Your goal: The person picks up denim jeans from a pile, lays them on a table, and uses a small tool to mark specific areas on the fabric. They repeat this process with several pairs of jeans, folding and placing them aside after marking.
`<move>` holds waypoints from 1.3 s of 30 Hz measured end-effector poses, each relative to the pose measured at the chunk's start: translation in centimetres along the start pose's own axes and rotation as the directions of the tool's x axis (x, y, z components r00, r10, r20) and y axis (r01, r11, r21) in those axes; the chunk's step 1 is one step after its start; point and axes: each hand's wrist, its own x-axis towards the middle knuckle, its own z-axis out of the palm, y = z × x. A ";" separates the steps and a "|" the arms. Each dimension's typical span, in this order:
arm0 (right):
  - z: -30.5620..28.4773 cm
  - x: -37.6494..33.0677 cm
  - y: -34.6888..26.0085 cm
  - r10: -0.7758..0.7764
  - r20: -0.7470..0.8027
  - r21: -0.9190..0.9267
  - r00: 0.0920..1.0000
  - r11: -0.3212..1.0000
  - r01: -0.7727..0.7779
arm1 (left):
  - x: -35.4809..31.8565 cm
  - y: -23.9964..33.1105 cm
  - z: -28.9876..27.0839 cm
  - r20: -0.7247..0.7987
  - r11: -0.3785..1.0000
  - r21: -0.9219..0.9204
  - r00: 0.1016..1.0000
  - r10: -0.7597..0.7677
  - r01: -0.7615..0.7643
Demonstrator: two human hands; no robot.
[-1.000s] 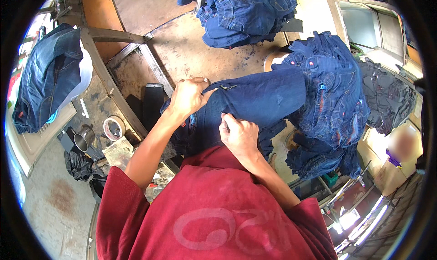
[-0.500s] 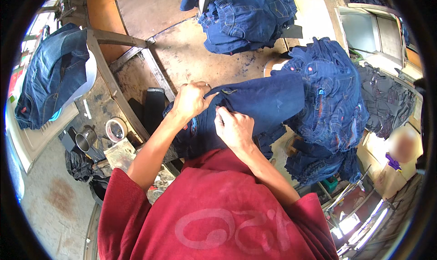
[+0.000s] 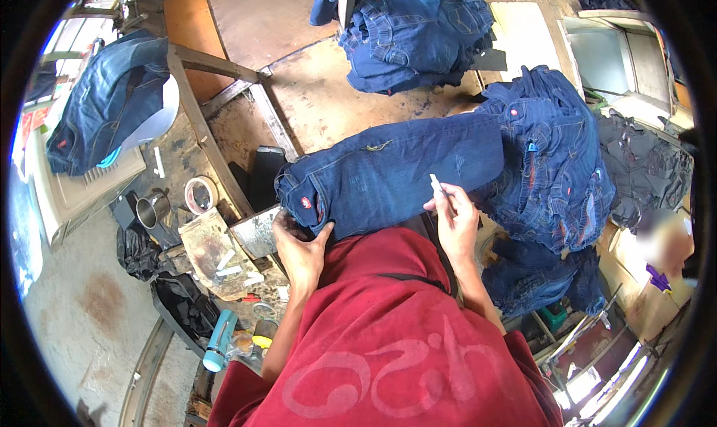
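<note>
A folded pair of dark blue jeans (image 3: 403, 169) lies lengthwise before me, its waist end at the left and leg reaching right. My left hand (image 3: 300, 251) grips the waistband at the near left corner, thumb in front, some fingers hidden by cloth. In my right hand (image 3: 455, 216), a slim white stick (image 3: 436, 183) is pinched upright between thumb and fingers, just over the near edge of the leg. What the stick is made of cannot be made out. A loose yellowish thread tuft (image 3: 379, 146) and faded scuffs show on the denim.
Jeans piles stand at the back (image 3: 418, 35) and right (image 3: 553, 162); dark garments (image 3: 644, 162) lie beyond. At left are a metal mug (image 3: 153, 207), a tape roll (image 3: 200, 195), a stained board (image 3: 213, 251) with white sticks, and a blue bottle (image 3: 219, 341). A person (image 3: 665, 240) is at far right.
Both hands have left the middle of the jeans. My left hand has moved down to the waistband; my right has moved right and now shows the white stick. The jeans lie flatter.
</note>
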 end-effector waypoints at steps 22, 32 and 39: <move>-1.0 -3.7 -2.8 -0.350 -0.062 -0.179 0.935 0.925 0.335 | 2.5 1.1 0.9 0.974 0.294 -0.194 0.220 -0.057 0.936; 0.9 -5.0 -3.7 -0.386 -0.052 -0.137 0.921 0.916 0.377 | 1.5 0.6 -3.1 0.881 0.464 -0.410 0.473 -0.023 0.785; 1.0 -5.8 -4.2 -0.403 -0.036 -0.147 0.915 0.907 0.394 | 1.6 0.1 -3.9 0.922 0.507 -0.329 0.386 -0.008 0.797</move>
